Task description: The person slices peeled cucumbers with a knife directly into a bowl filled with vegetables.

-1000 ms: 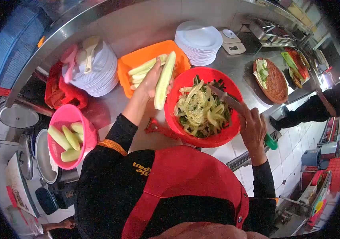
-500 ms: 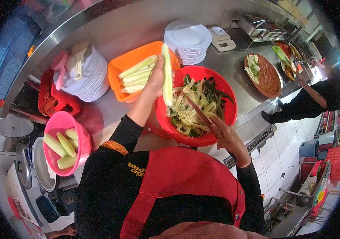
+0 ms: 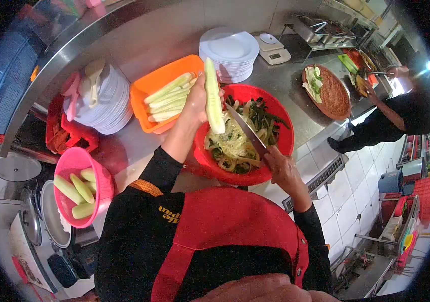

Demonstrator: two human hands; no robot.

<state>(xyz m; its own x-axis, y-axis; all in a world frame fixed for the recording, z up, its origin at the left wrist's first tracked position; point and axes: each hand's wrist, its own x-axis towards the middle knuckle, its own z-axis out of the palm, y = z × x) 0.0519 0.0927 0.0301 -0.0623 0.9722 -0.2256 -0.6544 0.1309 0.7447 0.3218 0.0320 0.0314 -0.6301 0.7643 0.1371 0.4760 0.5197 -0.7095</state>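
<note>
My left hand (image 3: 195,103) is wrapped round a peeled cucumber (image 3: 214,100), which stands nearly upright over the left rim of a red bowl (image 3: 286,132). In my right hand (image 3: 284,171) is a knife (image 3: 247,132), its blade pointing up and left over the bowl, its tip near the cucumber. Pale strips and dark green leaves (image 3: 235,148) fill the bowl. Behind my left hand, an orange basket (image 3: 142,85) holds several peeled cucumber pieces (image 3: 169,100).
A pink basket (image 3: 105,189) with peeled cucumbers is at the left. Plate stacks (image 3: 229,50), a scale (image 3: 274,52) and a stone dish (image 3: 333,95) stand on the counter. At the right, a co-worker (image 3: 401,113) handles food near metal trays.
The knife has swung from the bowl's right side towards the cucumber, its blade now pointing up-left. The co-worker has come further into view at the right. The view has shifted slightly.
</note>
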